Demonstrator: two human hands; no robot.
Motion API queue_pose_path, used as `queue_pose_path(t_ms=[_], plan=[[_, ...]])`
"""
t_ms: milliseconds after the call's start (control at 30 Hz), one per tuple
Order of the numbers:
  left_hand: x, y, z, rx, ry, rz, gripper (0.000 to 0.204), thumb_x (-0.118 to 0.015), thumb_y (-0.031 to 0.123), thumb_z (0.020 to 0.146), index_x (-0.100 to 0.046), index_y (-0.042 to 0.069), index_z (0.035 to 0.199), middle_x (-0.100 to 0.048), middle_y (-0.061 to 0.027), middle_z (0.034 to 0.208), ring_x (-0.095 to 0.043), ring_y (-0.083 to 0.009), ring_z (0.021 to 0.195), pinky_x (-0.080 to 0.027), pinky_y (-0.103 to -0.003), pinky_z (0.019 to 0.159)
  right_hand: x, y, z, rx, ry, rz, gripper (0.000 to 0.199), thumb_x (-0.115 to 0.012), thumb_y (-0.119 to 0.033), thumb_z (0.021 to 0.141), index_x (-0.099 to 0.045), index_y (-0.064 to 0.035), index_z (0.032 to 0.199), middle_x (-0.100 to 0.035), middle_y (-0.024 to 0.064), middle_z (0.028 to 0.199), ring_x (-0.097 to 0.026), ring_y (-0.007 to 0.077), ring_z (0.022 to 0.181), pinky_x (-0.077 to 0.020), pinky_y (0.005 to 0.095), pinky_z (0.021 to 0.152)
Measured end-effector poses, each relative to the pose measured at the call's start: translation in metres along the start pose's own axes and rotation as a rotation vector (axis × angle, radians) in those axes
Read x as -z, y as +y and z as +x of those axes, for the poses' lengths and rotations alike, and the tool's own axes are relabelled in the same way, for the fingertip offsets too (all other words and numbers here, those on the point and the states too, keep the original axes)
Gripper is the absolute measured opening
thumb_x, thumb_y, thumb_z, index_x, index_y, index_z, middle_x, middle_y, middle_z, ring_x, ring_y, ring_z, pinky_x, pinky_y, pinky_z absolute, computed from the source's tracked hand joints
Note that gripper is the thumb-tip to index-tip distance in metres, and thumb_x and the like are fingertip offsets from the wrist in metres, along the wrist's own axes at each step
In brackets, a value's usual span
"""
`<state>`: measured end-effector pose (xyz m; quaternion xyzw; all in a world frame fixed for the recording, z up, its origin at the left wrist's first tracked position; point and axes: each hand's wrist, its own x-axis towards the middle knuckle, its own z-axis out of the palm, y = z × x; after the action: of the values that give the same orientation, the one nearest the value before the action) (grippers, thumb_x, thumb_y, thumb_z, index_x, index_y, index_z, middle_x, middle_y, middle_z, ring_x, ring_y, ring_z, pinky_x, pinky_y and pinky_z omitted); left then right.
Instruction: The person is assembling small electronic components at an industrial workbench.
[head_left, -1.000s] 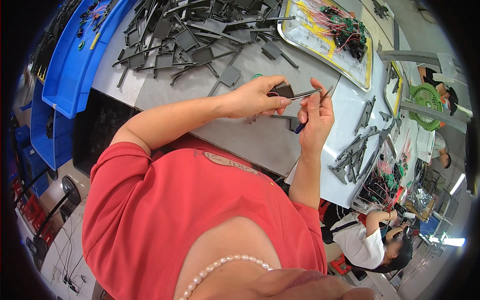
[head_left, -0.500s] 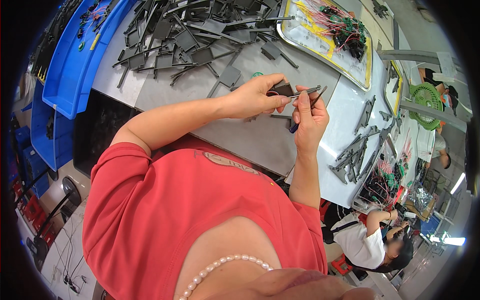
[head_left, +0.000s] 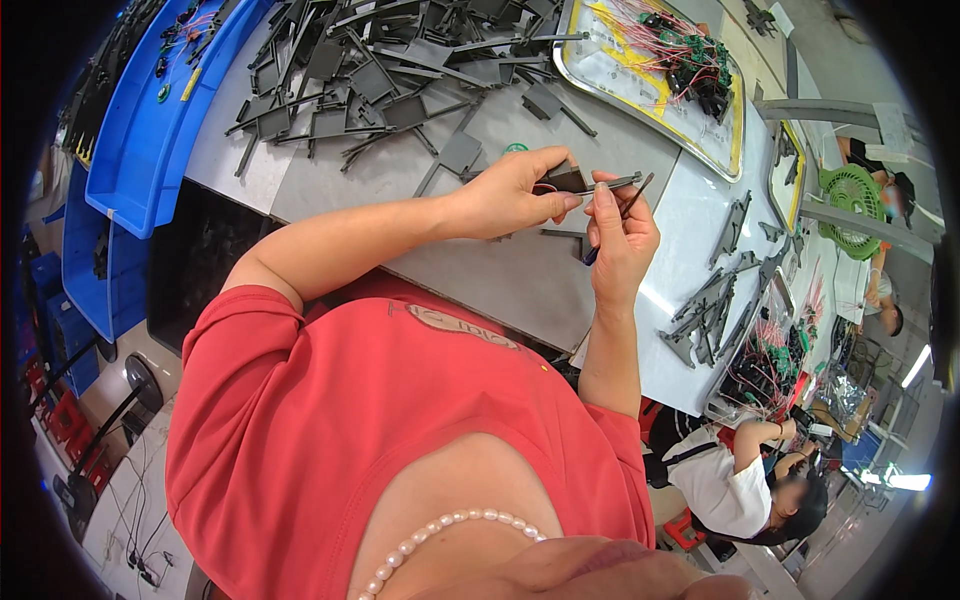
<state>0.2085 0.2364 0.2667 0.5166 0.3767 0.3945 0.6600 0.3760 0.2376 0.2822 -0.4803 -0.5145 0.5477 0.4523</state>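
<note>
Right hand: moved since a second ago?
Yes. Against the yellow-edged tray, which stays put, the right hand has shifted slightly left and down in the picture, closer to the left hand.

I wear a red short-sleeved shirt (head_left: 370,400); its scooped neckline (head_left: 480,428) curves around my necklace (head_left: 460,516), a single strand of whitish, slightly uneven, pearl-like beads; up the chest from the necklace sits a print (head_left: 460,325), a tan rounded shape with dark lettering along it; between that print and the necklace, toward my right side, shows a tiny yellow dot (head_left: 543,368); to the left of the necklace my left sleeve (head_left: 240,325) hangs wide, creased into soft folds; to its right, my right sleeve (head_left: 618,440) shows narrower; past both hems, my left hand (head_left: 505,195) and right hand (head_left: 622,242) are bare.
</note>
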Motion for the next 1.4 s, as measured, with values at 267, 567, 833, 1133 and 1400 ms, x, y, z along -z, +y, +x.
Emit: queue_pose_path(t_ms=[267, 567, 833, 1133, 1400], plan=[[0.000, 0.004, 0.000, 0.036, -0.005, -0.005, 0.018, -0.058, 0.017, 0.085, -0.050, 0.006, 0.098, -0.053, 0.0026, 0.071, -0.041, -0.0020, 0.057, -0.032, -0.019, 0.048, -0.001, -0.002, -0.001, -0.001, 0.026, -0.024, 0.022, -0.060, -0.018, 0.087, -0.059, -0.0022, 0.103, -0.057, -0.0008, 0.072, -0.040, 0.0000, 0.051, -0.0291, 0.0144, 0.045], [-0.003, -0.003, 0.001, -0.064, 0.078, 0.084, 0.016, -0.060, 0.015, 0.083, -0.049, 0.003, 0.087, -0.057, -0.0014, 0.063, -0.046, -0.0063, 0.053, -0.037, -0.025, 0.045, 0.002, -0.002, 0.000, 0.016, 0.036, -0.025, 0.021, -0.060, -0.014, 0.087, -0.059, -0.0024, 0.104, -0.057, -0.0011, 0.074, -0.040, -0.0006, 0.052, -0.0288, 0.0141, 0.045], [-0.004, -0.006, 0.002, -0.068, 0.086, 0.079, 0.017, -0.060, 0.015, 0.083, -0.049, 0.003, 0.086, -0.056, -0.0015, 0.062, -0.046, -0.0068, 0.052, -0.037, -0.025, 0.045, 0.002, -0.003, 0.000, 0.000, 0.015, -0.048, 0.021, -0.061, -0.010, 0.085, -0.057, -0.0042, 0.105, -0.056, -0.0040, 0.076, -0.042, -0.0009, 0.059, -0.0305, 0.0141, 0.049], [-0.004, -0.014, 0.004, -0.144, 0.100, 0.096, 0.017, -0.060, 0.016, 0.083, -0.050, 0.004, 0.088, -0.056, -0.0007, 0.062, -0.045, -0.0063, 0.048, -0.035, -0.025, 0.040, 0.002, -0.002, 0.000, 0.014, -0.004, -0.073, 0.022, -0.060, -0.005, 0.084, -0.055, -0.0028, 0.105, -0.055, -0.0037, 0.080, -0.048, 0.0008, 0.070, -0.0366, 0.0146, 0.061], [0.000, -0.003, 0.002, 0.017, 0.047, 0.085, 0.015, -0.059, 0.014, 0.085, -0.052, 0.003, 0.094, -0.054, 0.0004, 0.073, -0.048, -0.0031, 0.065, -0.038, -0.020, 0.053, 0.002, -0.004, -0.001, 0.000, -0.039, -0.060, 0.026, -0.060, -0.004, 0.084, -0.053, -0.0029, 0.109, -0.054, -0.0049, 0.079, -0.044, -0.0011, 0.066, -0.0325, 0.0138, 0.057]])
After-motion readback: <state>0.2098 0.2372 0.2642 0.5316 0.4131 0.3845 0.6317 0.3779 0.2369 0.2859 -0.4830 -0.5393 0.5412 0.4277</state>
